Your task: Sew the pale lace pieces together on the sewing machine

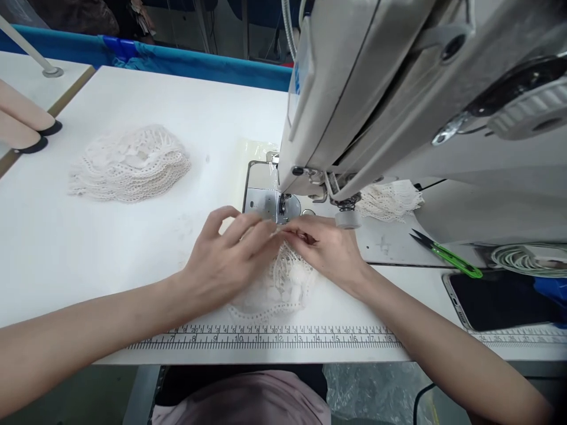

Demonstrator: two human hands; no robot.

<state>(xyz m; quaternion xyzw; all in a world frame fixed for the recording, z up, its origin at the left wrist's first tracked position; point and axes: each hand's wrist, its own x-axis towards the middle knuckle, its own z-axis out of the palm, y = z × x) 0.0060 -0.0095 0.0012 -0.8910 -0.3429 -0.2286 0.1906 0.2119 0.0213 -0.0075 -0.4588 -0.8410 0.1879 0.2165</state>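
A piece of white eyelet lace [287, 283] hangs down toward me from both hands, just in front of the sewing machine's needle plate [263, 200]. My right hand [330, 245] pinches its upper edge between thumb and forefinger. Beside it, my left hand [234, 254] has bent fingers meeting the same edge; its fingertips are slightly blurred and its thumb is hidden. The presser foot [282, 203] sits right behind the fingers. The lace's lower, scalloped border rests on the white table near the printed ruler.
A stack of lace pieces [133, 162] lies at left, and more lace [390, 200] sits beneath the sewing machine [354, 88]. Green thread snips [447, 254], a phone [500, 298] and a coiled cord [527, 260] are at right. A ruler strip [283, 337] runs along the front edge.
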